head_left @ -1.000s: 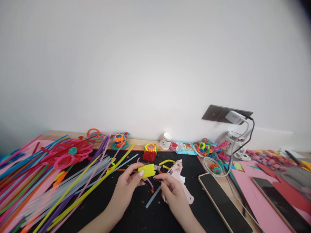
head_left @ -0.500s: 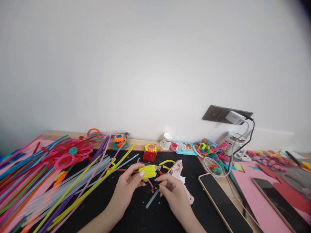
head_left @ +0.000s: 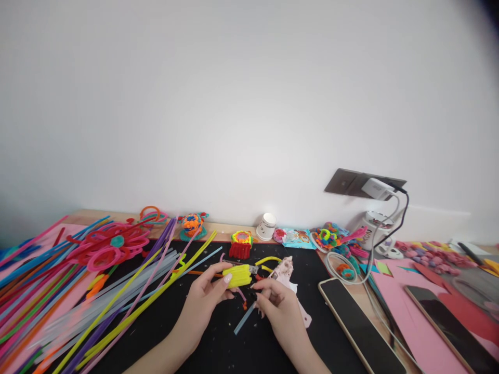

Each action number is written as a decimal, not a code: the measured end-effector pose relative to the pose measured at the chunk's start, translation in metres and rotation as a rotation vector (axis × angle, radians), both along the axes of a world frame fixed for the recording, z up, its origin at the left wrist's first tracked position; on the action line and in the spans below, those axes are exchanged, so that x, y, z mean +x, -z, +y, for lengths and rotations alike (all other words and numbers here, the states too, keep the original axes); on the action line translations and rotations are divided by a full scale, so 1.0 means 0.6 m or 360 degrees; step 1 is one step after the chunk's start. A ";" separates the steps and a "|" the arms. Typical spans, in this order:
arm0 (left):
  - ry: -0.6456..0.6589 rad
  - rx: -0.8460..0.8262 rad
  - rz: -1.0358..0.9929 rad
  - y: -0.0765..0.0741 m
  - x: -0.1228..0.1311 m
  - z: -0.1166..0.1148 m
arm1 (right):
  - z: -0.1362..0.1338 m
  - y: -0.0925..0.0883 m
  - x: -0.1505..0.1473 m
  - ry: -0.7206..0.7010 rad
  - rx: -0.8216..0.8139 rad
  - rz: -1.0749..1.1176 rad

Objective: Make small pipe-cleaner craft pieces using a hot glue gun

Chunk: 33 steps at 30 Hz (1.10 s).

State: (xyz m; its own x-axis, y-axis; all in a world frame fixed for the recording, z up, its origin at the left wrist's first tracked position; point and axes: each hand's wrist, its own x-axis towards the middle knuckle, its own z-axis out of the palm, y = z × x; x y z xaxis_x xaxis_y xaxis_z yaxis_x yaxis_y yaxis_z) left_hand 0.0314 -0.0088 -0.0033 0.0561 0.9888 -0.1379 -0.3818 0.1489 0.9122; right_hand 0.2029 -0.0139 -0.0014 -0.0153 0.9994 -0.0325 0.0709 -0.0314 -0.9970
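Note:
My left hand (head_left: 202, 304) is closed round a short bundle of yellow pipe cleaners (head_left: 236, 276), thumb on top, above the black mat (head_left: 218, 343). My right hand (head_left: 277, 306) sits just right of the bundle with its fingers curled and pinched together; what they hold is too small to make out. Under the right hand lies a pink glue gun (head_left: 288, 283). A pale blue stick (head_left: 244, 319) rests on the mat between the two hands.
Long coloured pipe cleaners and sticks (head_left: 78, 296) fan over the left. Small craft figures (head_left: 240, 243), a paper cup (head_left: 266, 226) and a charger with cable (head_left: 376, 189) stand along the wall. Two dark phones (head_left: 351, 322) and pink paper (head_left: 409, 322) lie at right.
My right hand's fingers have curled in tighter and shifted slightly towards the yellow bundle. The left hand and bundle have hardly moved.

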 end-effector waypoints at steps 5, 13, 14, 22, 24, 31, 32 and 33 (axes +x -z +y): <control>0.0017 -0.0083 -0.0185 -0.004 0.001 0.000 | 0.004 0.000 0.000 -0.0013 -0.0020 0.0118; -0.0028 -0.0160 -0.0343 -0.002 0.000 0.004 | 0.005 0.016 -0.001 0.0018 0.0001 0.0036; -0.0030 -0.0166 -0.0349 -0.001 0.000 0.005 | 0.005 0.016 -0.001 0.0036 0.0018 0.0013; -0.0042 -0.0178 -0.0371 0.003 -0.003 0.006 | 0.003 0.003 0.004 0.0005 0.0011 0.0071; -0.0040 -0.0180 -0.0377 0.004 -0.003 0.007 | 0.004 0.004 0.006 -0.0035 0.0025 0.0136; -0.0042 -0.0184 -0.0365 0.003 -0.003 0.009 | 0.004 0.004 0.006 -0.0149 0.0120 0.0217; -0.0034 -0.0182 -0.0362 0.002 -0.003 0.008 | 0.003 0.004 0.005 -0.0147 0.0117 0.0212; -0.0023 -0.0180 -0.0358 0.001 -0.003 0.007 | 0.003 0.004 0.005 -0.0137 0.0106 0.0205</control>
